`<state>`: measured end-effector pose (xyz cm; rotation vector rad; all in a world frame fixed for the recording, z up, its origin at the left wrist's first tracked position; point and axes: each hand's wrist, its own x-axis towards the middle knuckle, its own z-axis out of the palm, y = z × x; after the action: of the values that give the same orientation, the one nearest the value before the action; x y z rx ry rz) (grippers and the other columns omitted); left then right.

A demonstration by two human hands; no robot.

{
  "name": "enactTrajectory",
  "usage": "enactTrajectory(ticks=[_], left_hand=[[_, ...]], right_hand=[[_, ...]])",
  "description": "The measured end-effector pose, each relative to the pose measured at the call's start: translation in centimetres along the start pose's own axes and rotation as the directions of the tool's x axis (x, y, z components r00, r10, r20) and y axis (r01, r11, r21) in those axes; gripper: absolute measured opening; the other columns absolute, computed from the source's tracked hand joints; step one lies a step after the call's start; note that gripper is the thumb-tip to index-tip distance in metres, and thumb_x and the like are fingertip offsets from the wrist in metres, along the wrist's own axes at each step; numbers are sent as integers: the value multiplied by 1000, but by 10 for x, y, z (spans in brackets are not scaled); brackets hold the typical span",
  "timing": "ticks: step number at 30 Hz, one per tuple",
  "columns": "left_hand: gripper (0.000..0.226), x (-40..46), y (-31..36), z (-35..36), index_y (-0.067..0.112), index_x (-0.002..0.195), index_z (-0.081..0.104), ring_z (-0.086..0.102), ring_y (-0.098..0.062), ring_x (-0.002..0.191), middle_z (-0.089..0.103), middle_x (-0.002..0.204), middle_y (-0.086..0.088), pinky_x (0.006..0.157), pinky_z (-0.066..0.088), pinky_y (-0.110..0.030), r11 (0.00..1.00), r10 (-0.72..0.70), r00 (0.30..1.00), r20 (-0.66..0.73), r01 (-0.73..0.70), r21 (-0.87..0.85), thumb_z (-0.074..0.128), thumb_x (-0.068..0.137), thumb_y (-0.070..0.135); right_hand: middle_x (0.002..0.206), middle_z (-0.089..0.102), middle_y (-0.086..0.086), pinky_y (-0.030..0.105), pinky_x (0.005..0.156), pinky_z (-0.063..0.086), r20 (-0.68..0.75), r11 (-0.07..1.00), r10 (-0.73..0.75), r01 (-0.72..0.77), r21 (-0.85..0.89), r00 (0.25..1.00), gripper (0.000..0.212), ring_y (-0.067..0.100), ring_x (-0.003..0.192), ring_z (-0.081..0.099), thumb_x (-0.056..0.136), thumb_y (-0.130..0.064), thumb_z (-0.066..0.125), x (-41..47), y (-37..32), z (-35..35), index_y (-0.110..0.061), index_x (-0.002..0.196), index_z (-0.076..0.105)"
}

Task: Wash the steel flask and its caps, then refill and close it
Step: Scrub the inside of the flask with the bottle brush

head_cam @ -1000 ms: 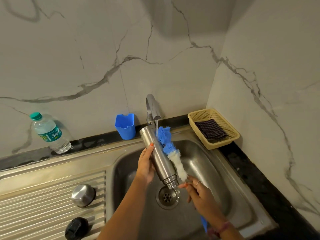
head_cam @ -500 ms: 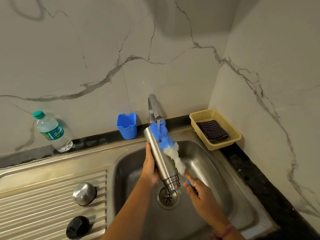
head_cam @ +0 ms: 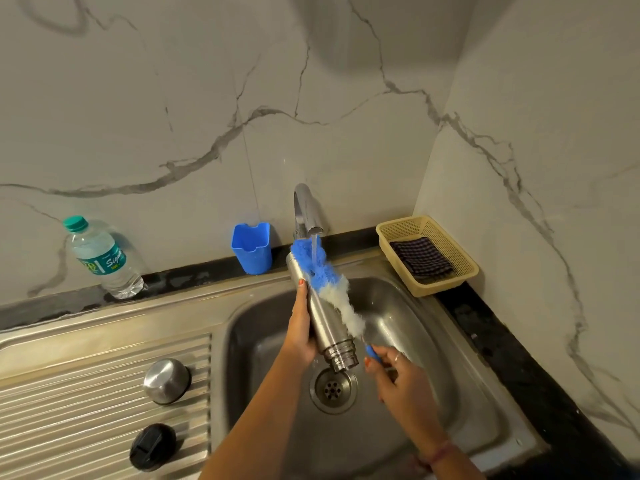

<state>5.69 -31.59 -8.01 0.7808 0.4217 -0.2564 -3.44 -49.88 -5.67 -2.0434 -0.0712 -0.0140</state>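
Over the sink we hold the steel flask upside down and tilted, its threaded mouth low above the drain and its base up near the tap. Our left hand wraps around the flask body. Our right hand pinches the blue handle of the bottle brush, whose blue-and-white bristles lie along the flask's side — water from the tap runs onto the blue end. On the ribbed draining board to the left sit the steel cap and the black inner cap, apart from each other. Behind, against the wall, stand a plastic water bottle and a blue cup; a yellow basket holds a dark checked cloth.
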Motion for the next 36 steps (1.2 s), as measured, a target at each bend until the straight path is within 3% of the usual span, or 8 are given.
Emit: enactTrajectory(ticks=[7,10,14,19,25,29,33,36], left_hand=[[60,-3,-1,4,17,123,64,68,-33,106,71,117,-16,94,53,-49,1000,-1,998,-65,1,-5,53,89,65],[42,-3,5,1,13,104,68,69,-25,86,73,99,-12,78,54,-40,999,22,993,-120,-28,-46,47,99,49],[28,3,9,-3,13,88,57,62,-16,69,58,87,-6,63,53,-31,997,60,974,-217,-70,-36,40,105,27],[59,1,12,-5,20,120,60,70,-32,105,72,114,-14,93,54,-49,989,91,981,-172,-109,-97,55,86,68],[63,-2,8,-4,18,122,59,69,-35,104,71,113,-15,96,52,-52,997,50,973,-226,-62,-44,57,84,68],[78,-1,7,-9,19,135,56,66,-36,112,69,122,-15,104,46,-55,998,45,995,-88,-48,-35,56,80,74],[73,-11,-3,-3,16,134,57,67,-34,108,68,123,-16,96,52,-49,997,0,1000,4,-1,78,54,85,70],[73,-19,-14,1,14,132,59,68,-33,103,69,119,-17,91,55,-46,991,-38,999,14,36,127,51,86,70]], right_hand=[[89,71,-5,7,55,41,98,996,-69,73,-43,993,39,-7,59,56,93,-10,59,0,3,-3,-19,130,53],[85,68,-12,8,63,44,135,995,-86,92,-42,987,44,-5,68,59,92,-6,59,-25,16,-16,-27,129,49],[71,66,-11,9,58,43,162,991,-109,120,-56,981,44,0,60,57,92,-7,60,-30,21,-19,-36,124,52],[68,62,-6,6,53,39,49,993,-108,110,-52,993,41,-2,54,53,93,-4,57,-10,21,-13,-25,127,51],[72,64,-9,13,58,46,32,988,-108,111,-103,994,43,9,64,59,92,-8,59,-23,32,-21,-37,123,51],[76,66,-18,9,73,49,65,982,-147,153,-113,987,47,1,72,65,88,3,61,-53,45,-28,-23,126,56],[67,62,-21,4,59,40,19,988,-123,124,-88,992,40,-5,56,54,90,0,60,-32,32,-16,-18,126,59],[63,60,-18,7,54,39,59,992,-87,92,-83,994,36,-4,57,56,95,-11,55,-2,10,-3,-31,126,53]])
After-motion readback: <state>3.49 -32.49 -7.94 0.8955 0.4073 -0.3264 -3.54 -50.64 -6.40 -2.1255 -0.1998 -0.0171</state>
